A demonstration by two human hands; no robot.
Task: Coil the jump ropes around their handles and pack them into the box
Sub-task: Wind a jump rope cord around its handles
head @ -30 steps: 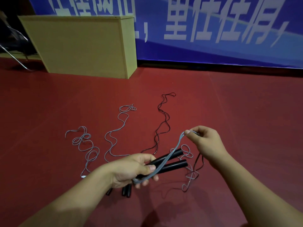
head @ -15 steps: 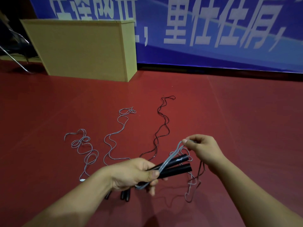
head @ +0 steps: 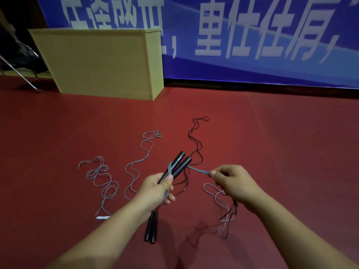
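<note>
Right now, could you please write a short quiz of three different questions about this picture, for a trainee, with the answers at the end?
1. True or false: the left hand holds a pair of black handles.
2. Multiple choice: what does the right hand pinch? A) a white handle B) a doubled grey rope C) the box lid
3. Short answer: where is the tan box?

Key
1. True: its fingers curl round them and the thumb presses the rope against them.
2. B: the rope runs from the handles to its fingertips.
3. It stands on the red floor, far left, in front of the blue banner.
</note>
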